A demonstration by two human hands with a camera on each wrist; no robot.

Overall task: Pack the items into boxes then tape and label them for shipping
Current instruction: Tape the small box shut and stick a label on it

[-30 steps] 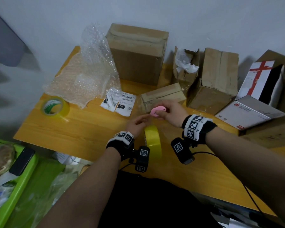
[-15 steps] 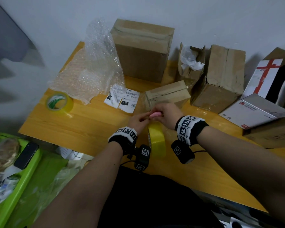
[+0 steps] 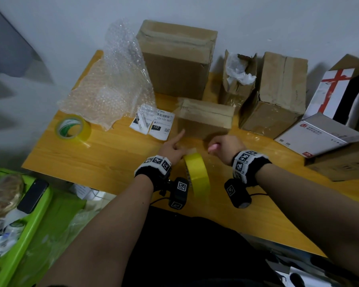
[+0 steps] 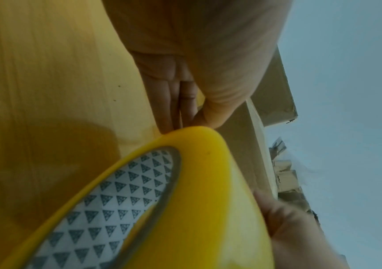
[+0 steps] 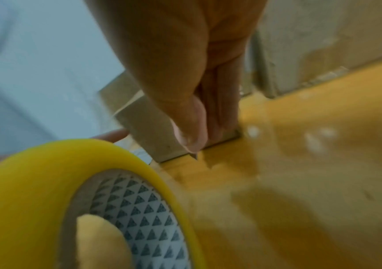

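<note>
The yellow tape roll stands on edge near the desk's front edge, gripped by the left hand, whose forefinger points outward. Just beside it the right hand curls round a small pink cutter. A small cardboard box sits mid-desk. Boxes line the far edge of the wooden desk against a pale wall.

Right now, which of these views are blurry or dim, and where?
Head view: left edge smeared, centre sharp, printed shipping labels readable. Left wrist view: dim, yellow tape roll soft. Right wrist view: most blurred, right hand and small cardboard box smeared.
</note>
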